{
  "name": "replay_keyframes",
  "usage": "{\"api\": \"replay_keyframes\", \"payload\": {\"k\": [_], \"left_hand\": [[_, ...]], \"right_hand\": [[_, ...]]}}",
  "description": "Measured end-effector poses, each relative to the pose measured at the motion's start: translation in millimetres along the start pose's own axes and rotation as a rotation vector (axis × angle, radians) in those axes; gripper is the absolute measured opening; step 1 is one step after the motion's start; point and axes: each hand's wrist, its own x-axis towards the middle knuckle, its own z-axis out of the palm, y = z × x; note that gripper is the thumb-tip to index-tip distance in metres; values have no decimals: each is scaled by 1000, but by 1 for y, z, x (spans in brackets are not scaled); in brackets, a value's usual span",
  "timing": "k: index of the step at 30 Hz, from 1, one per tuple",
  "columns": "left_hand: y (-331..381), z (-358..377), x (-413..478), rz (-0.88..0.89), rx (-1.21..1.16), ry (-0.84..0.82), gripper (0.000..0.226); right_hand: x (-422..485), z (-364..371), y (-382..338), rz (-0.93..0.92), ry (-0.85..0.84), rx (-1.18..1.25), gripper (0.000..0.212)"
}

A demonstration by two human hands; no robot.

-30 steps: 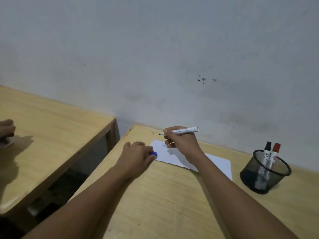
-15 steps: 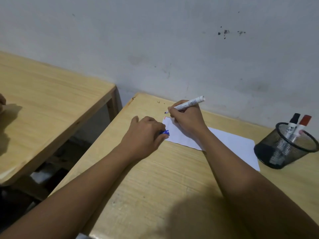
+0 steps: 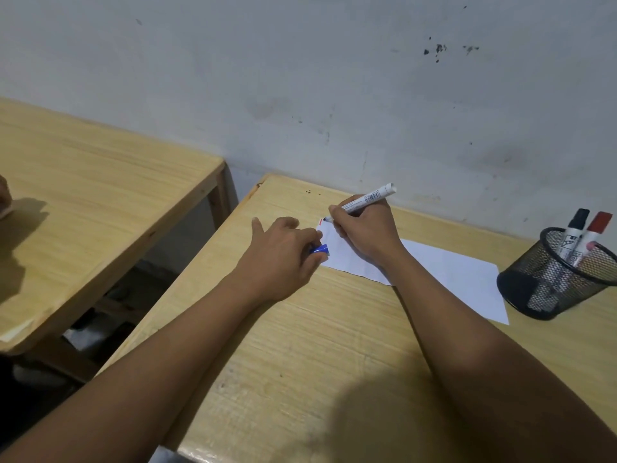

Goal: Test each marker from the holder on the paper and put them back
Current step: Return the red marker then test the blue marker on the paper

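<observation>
My right hand (image 3: 365,228) grips a white marker (image 3: 365,198) like a pen, its tip touching the far left corner of the white paper (image 3: 450,275), beside a short red mark. My left hand (image 3: 283,252) rests on the paper's left edge, fingers closed on a blue marker cap (image 3: 320,249). At the right stands a black mesh holder (image 3: 554,282) with a black-capped marker (image 3: 575,230) and a red-capped marker (image 3: 596,228) upright in it.
The wooden table (image 3: 334,345) runs up against a grey wall. A second wooden table (image 3: 100,195) stands to the left across a gap. At its left edge part of another person's hand (image 3: 3,195) shows.
The view has tilted down and closer. My right hand lowered the marker tip from above the paper onto its far left corner. My left hand stays at the paper's edge with the blue cap.
</observation>
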Motion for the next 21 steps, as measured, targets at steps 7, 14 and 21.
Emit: {"api": "replay_keyframes", "payload": {"k": [7,14,21], "left_hand": [[-1,0,1,-9,-6,-33,40],[-1,-1,2,-10,2,-34,38],[-1,-1,3,-4,-4,-18,36]], "right_hand": [[2,1,1,25,5,-35,20],[2,-1,0,38,-59,-8,18],[3,-2,1,25,-74,3,18]]}}
